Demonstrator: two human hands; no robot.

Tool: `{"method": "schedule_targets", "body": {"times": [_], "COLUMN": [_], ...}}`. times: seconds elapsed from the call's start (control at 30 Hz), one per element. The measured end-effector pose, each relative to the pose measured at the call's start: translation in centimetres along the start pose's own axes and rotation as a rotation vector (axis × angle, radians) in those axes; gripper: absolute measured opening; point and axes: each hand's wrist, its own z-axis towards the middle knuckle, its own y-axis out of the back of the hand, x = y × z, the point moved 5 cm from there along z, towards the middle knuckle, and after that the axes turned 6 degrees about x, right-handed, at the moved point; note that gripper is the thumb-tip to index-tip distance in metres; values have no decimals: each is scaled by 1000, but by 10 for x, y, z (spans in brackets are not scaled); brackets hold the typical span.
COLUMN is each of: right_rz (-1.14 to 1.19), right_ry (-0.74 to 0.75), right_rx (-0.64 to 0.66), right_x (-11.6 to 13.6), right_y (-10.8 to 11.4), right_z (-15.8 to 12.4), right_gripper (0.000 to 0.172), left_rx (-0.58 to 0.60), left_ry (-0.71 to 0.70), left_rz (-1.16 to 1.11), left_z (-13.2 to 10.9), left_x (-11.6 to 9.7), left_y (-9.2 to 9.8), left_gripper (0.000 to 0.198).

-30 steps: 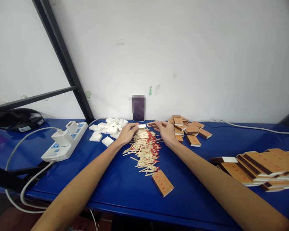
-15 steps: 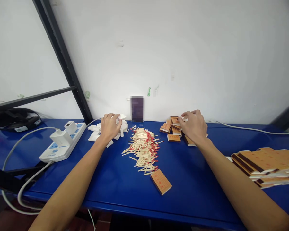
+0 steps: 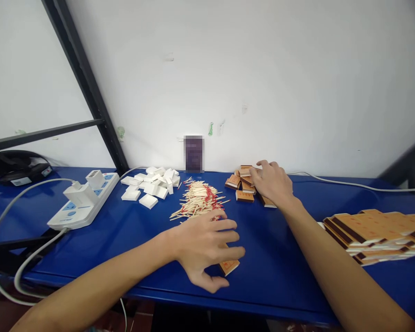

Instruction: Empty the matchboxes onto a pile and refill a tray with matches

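My left hand [image 3: 209, 249] is spread over a single matchbox [image 3: 230, 266] near the table's front, covering most of it; whether they touch I cannot tell. Just beyond lies a heap of loose red-tipped matches [image 3: 198, 199], partly behind that hand. To the right, my right hand [image 3: 272, 182] rests with bent fingers at a small pile of orange-brown matchbox sleeves [image 3: 245, 197]. Its thumb and fingertips are by the upper sleeves, and what lies under the palm is hidden. White matchbox trays [image 3: 148, 201] sit in a loose pile at the back left.
Stacked matchboxes [image 3: 376, 228] stand on the right of the blue table [image 3: 290, 286]. A white power strip [image 3: 79, 216] with plugs and cables occupies the left, near a black headset-like object [image 3: 17, 168]. A black metal frame [image 3: 79, 69] rises at the left against the wall.
My left hand has left the white trays and moved right and nearer, to above the single matchbox. My right hand stays at the sleeve pile. The whole view has shifted slightly.
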Motion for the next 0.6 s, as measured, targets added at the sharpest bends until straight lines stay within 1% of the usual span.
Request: {"method": "schedule_targets", "body": {"times": [0.1,0.17,0.23,0.3,0.33,0.4,0.47,0.53,0.6], "right_rz": [116,233,426,611,690,842,1018,1202,1312], "right_ry": [165,271,357,404,417,429,418,389,357], "right_rx": [-9,-10,-31,-23,7,114,267,451,613], "right_x": [16,31,46,57,61,69,77,87,98], "right_y": [7,13,21,26,27,22,12,1,-9], "right_z": [-7,-16,-27,-36,-40,-46,-51,-57,-62], "right_gripper": [39,31,25,23,24,26,26,25,28], "left_rx": [85,71,-19,-187,-284,-457,-563,-604,-609], "left_ry": [15,4,-6,16,49,168,340,499,583], "left_rz": [-8,-19,-29,-43,-49,-40,4,48,53], "left_z": [0,-1,0,0,-2,-8,-19,-32,-43], "left_x": [-5,-6,-5,0,4,19,39,58,73], "left_y": [-11,-14,-12,-5,1,11,18,20,17], "left_gripper": [47,44,39,37,39,44,46,44,42]}}
